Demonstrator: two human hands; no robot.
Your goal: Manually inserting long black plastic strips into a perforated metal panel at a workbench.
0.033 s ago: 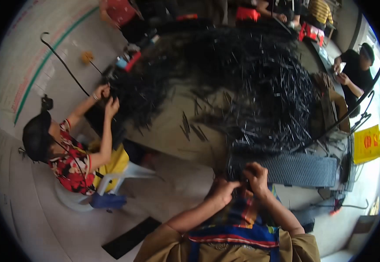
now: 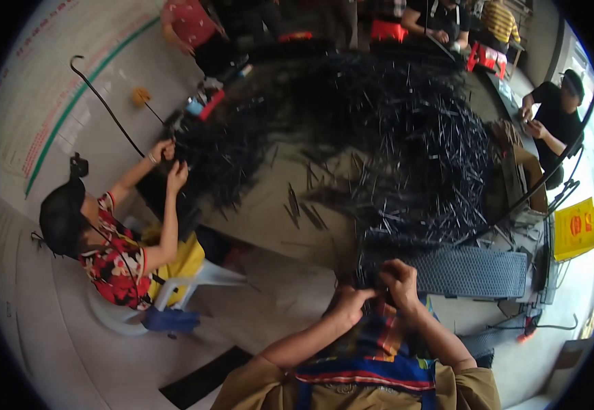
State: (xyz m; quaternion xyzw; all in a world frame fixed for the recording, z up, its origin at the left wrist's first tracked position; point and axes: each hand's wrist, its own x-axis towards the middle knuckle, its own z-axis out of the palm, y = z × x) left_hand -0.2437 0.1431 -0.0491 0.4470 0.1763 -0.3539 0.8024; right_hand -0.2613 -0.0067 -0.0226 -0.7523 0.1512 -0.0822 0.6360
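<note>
Close in front of my body, my left hand (image 2: 350,302) and my right hand (image 2: 399,281) are nearly together with their fingers bent in. Whatever they pinch between them is small, dark and blurred, so its kind cannot be made out. Just beyond my fingers is the near edge of the table (image 2: 242,222), heaped with thin black strips (image 2: 447,143). A dark grey tray with a mesh-like surface (image 2: 471,270) lies right of my right hand. My colourful apron (image 2: 372,352) hangs below both hands.
At the left, a co-worker in a cap (image 2: 64,219) sits on a pale plastic chair (image 2: 204,273), handling strips. More people work along the far side and at the right. A yellow bag (image 2: 575,229) hangs at the right. A black flat panel (image 2: 204,376) lies on the floor.
The whole view has shifted slightly, so the surroundings sit a little lower and to the right. My hands stay close together, with only small finger movement.
</note>
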